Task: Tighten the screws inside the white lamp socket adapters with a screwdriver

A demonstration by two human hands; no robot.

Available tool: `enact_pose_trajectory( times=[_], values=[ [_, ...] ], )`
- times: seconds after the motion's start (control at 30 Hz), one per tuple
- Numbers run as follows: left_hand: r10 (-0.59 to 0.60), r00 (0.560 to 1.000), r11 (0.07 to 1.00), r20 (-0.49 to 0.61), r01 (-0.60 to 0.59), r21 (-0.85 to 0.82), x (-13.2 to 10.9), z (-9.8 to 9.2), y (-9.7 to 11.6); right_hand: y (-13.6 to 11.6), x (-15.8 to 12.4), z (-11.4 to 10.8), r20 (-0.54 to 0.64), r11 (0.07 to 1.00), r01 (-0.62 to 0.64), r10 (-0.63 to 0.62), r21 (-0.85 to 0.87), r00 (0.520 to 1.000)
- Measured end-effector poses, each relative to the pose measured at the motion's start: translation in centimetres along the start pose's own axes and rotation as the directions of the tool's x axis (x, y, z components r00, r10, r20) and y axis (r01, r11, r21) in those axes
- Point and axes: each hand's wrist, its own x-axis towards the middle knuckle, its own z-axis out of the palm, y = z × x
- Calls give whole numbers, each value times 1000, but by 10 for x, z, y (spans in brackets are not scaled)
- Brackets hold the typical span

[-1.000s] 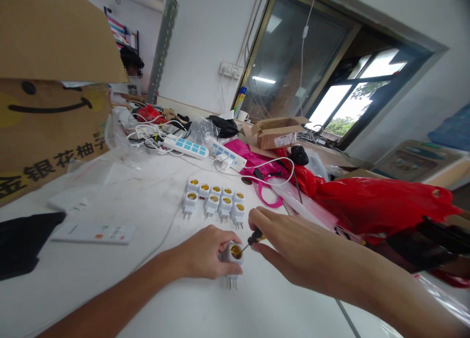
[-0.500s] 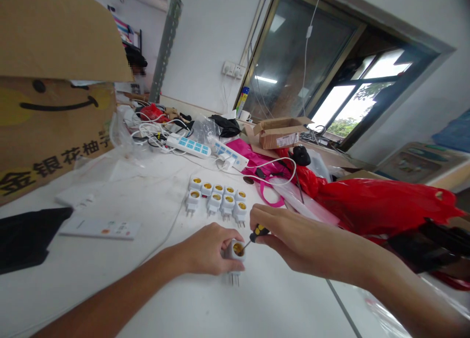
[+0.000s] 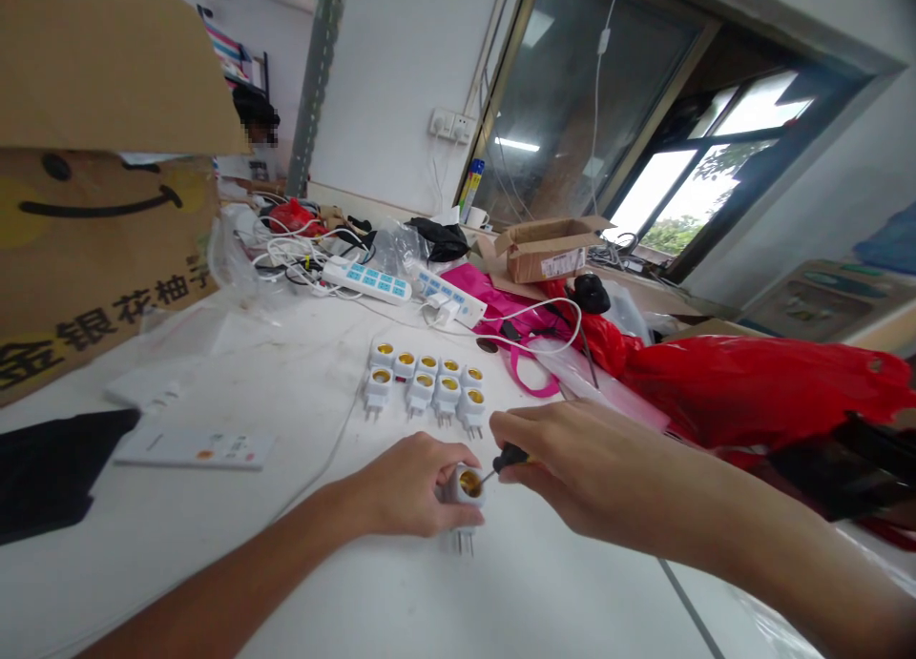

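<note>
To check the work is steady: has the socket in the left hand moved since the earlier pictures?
No, not visibly: against the two rows of sockets, the held socket keeps about the same place.

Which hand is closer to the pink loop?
Right. The right hand, gripping the screwdriver, is just in front of the pink loop; the left hand, holding a white socket, is farther off, leftward.

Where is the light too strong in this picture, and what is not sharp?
Head view: daylight washes the window panes nearly white, and a light streak glares on the dark glass; also head view: the red plastic bag looks soft, and the tip of the screwdriver is hard to make out in the plug-in lamp socket.
</note>
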Motion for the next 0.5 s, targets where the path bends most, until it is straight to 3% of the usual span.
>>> enact_pose_trajectory(
  times=[0.17,0.37,0.5],
  values=[
    [-4,1000,1000,-10,4,21,-1,1,0,3,2,5,6,984,-83,85,-156,996],
    [8,1000,1000,0,-8,17,-1,1,0,10,2,-2,36,999,5,-7,50,999],
    [24,1000,999,-15,-23,23,-1,1,-2,8,6,1,14,1000,-5,4,30,1000]
  ],
)
